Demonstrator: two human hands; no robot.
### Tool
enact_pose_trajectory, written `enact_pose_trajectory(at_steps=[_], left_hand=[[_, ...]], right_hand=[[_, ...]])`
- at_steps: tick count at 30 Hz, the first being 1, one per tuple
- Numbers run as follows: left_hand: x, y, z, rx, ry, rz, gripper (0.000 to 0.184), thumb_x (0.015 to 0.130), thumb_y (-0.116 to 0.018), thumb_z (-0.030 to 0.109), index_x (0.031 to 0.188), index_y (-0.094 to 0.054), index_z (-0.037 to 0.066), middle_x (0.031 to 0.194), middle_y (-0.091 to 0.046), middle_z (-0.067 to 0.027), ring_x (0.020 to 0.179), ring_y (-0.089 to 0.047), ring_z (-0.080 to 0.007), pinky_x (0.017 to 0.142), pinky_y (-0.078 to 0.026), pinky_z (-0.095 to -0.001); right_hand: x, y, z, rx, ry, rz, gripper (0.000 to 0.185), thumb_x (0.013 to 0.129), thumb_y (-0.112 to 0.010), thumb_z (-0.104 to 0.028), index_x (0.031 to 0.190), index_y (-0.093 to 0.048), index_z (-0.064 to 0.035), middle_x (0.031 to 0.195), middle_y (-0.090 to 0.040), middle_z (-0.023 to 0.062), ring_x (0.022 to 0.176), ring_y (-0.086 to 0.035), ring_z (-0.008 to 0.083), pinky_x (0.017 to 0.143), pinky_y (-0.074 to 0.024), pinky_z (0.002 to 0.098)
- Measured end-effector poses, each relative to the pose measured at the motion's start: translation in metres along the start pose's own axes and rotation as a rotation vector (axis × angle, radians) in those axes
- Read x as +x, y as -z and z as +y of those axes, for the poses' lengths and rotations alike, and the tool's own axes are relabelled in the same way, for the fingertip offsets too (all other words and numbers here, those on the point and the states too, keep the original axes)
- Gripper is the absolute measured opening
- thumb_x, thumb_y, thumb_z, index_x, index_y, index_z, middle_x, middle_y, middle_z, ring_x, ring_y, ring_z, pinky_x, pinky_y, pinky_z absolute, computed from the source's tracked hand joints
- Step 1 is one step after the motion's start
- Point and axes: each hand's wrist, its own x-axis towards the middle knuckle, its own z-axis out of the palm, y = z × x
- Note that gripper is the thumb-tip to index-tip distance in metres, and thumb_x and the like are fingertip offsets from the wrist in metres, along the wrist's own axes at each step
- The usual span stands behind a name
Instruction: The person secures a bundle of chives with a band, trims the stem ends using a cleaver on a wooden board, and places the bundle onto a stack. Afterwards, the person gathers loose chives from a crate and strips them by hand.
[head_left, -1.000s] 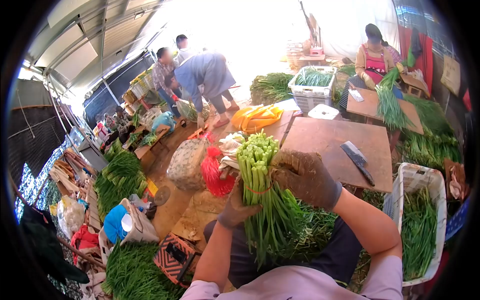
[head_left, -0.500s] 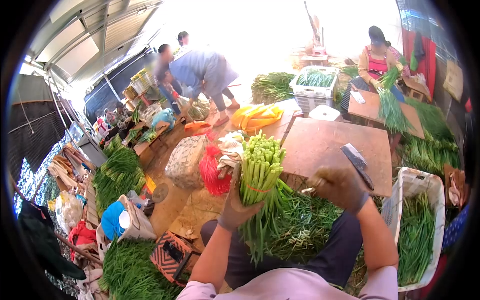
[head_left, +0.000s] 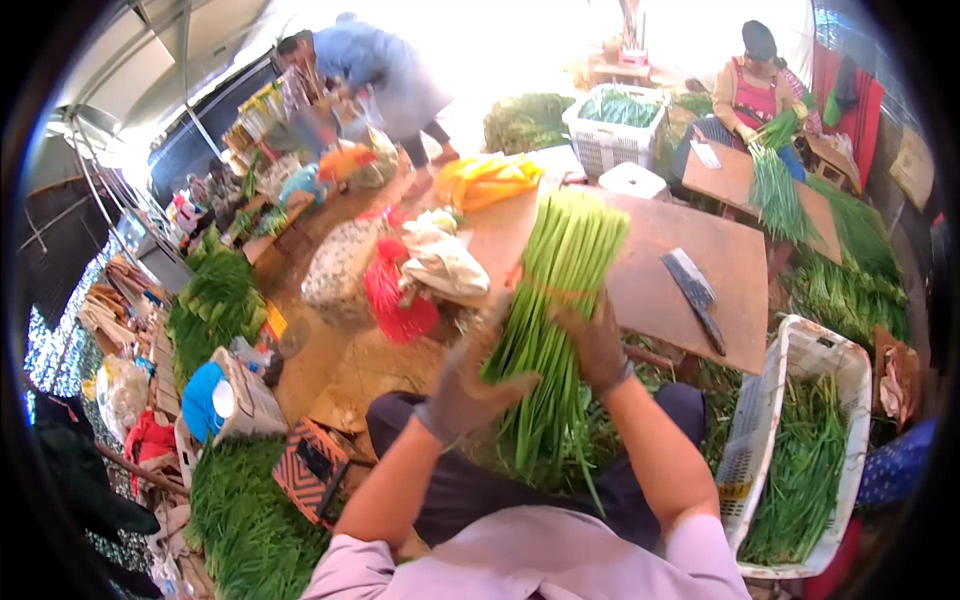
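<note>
A tied bunch of chives (head_left: 560,260) stands tilted in front of me, thick pale-green ends up and leaves hanging toward my lap. A reddish band circles it. My left hand (head_left: 475,375), in a dirty glove, lies along its left side with the thumb stretched over the leaves. On the right, just below the band, my gloved right hand (head_left: 592,340) grips the bunch. Both hands hold it between them; some fingers are hidden behind the stalks. Beyond the bunch, a cleaver (head_left: 695,295) rests on a brown board (head_left: 650,240).
A white crate (head_left: 850,400) of greens stands at my right. Left of the board are a red mesh bag (head_left: 395,300), a pale cloth (head_left: 445,260) and yellow cloth (head_left: 490,180). More chives (head_left: 245,520) lie at lower left. One person sits at upper right; another bends at upper left.
My right hand has moved left from beside the board onto the bunch. The bunch has turned, showing its side rather than its cut ends. The bending person has shifted left in view.
</note>
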Motion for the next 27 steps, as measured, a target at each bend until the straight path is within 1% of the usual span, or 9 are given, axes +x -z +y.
enact_pose_trajectory(at_steps=[1,5,10,13,19,21,22,24,27], left_hand=[[-0.004,0.006,-0.005,-0.185,0.18,0.052,0.079,0.086,-0.075,0.015,0.151,-0.035,-0.003,0.14,-0.055,-0.0175,0.12,-0.056,-0.0229,0.102,-0.046,-0.0382],[-0.008,0.033,-0.021,-0.397,0.364,0.271,0.063,0.096,-0.066,0.022,0.149,-0.04,-0.001,0.134,-0.059,-0.0119,0.122,-0.055,-0.0177,0.101,-0.046,-0.0347],[-0.021,0.044,-0.042,-0.508,0.49,0.244,0.064,0.102,-0.054,0.037,0.152,-0.035,0.002,0.136,-0.057,-0.0119,0.126,-0.053,-0.0208,0.108,-0.041,-0.0385],[-0.022,0.044,-0.052,-0.598,0.494,0.136,0.069,0.102,-0.053,0.043,0.154,-0.031,0.004,0.148,-0.047,-0.0115,0.134,-0.048,-0.0221,0.111,-0.039,-0.0393],[-0.009,0.007,-0.042,-0.569,0.42,0.002,0.067,0.099,-0.056,0.047,0.15,-0.039,0.006,0.142,-0.053,-0.0104,0.131,-0.051,-0.0243,0.112,-0.04,-0.0383],[0.001,0.018,-0.058,-1.514,0.611,0.052,0.062,0.099,-0.055,0.048,0.144,-0.047,0.006,0.135,-0.059,-0.0107,0.123,-0.057,-0.0257,0.107,-0.047,-0.0402],[0.0,0.02,-0.058,-1.508,0.617,0.029,0.062,0.099,-0.055,0.048,0.144,-0.047,0.006,0.135,-0.059,-0.0107,0.123,-0.057,-0.0257,0.107,-0.047,-0.0402],[0.004,0.035,-0.06,-1.549,0.375,0.297,0.048,0.099,-0.056,0.041,0.131,-0.058,0.006,0.122,-0.066,-0.0123,0.107,-0.067,-0.0265,0.09,-0.059,-0.0419],[-0.014,0.072,-0.099,-1.681,0.207,0.285,0.049,0.098,-0.055,0.042,0.132,-0.058,0.007,0.125,-0.065,-0.0117,0.112,-0.065,-0.0276,0.094,-0.057,-0.0438]], right_hand=[[0.005,-0.016,0.019,0.812,-0.178,-0.017,0.067,0.096,-0.054,-0.05,0.14,-0.051,0.0003,0.134,-0.058,0.0141,0.116,-0.06,0.0299,0.1,-0.0498,0.0419],[0.018,-0.024,0.042,2.189,-0.459,-0.021,0.061,0.091,-0.06,-0.042,0.135,-0.054,-0.0005,0.117,-0.065,0.0124,0.101,-0.066,0.0238,0.095,-0.0535,0.0418],[0.028,-0.058,0.05,2.583,-0.462,-0.115,0.077,0.085,-0.064,-0.06,0.141,-0.049,-0.0094,0.139,-0.052,0.0245,0.13,-0.049,0.0458,0.109,-0.0404,0.0632],[0.038,-0.044,0.029,2.701,-0.439,-0.161,0.072,0.087,-0.062,-0.052,0.137,-0.05,-0.0014,0.132,-0.058,0.0265,0.116,-0.061,0.0413,0.099,-0.0505,0.0577],[0.12,-0.061,0.006,2.201,-0.382,-0.47,0.048,0.101,-0.049,-0.036,0.138,-0.052,-0.0055,0.122,-0.066,0.0192,0.112,-0.064,0.0302,0.099,-0.0515,0.044],[0.139,-0.064,0.003,1.005,0.001,-0.279,0.047,0.101,-0.049,-0.031,0.139,-0.051,-0.0024,0.125,-0.065,0.0187,0.112,-0.064,0.0309,0.1,-0.0508,0.0429],[0.144,-0.071,0.006,0.597,0.089,-0.195,0.047,0.102,-0.049,-0.03,0.139,-0.051,-0.0013,0.126,-0.065,0.0185,0.112,-0.064,0.0311,0.1,-0.0506,0.0425],[0.15,-0.083,0.006,0.217,0.329,-0.067,0.048,0.101,-0.049,-0.03,0.141,-0.05,-0.0025,0.133,-0.061,0.0194,0.12,-0.06,0.0319,0.107,-0.0449,0.0438],[0.139,-0.073,0.006,-0.03,0.495,-0.013,0.047,0.101,-0.048,-0.028,0.142,-0.05,-0.0041,0.136,-0.059,0.0177,0.124,-0.058,0.0309,0.109,-0.0432,0.0435]])
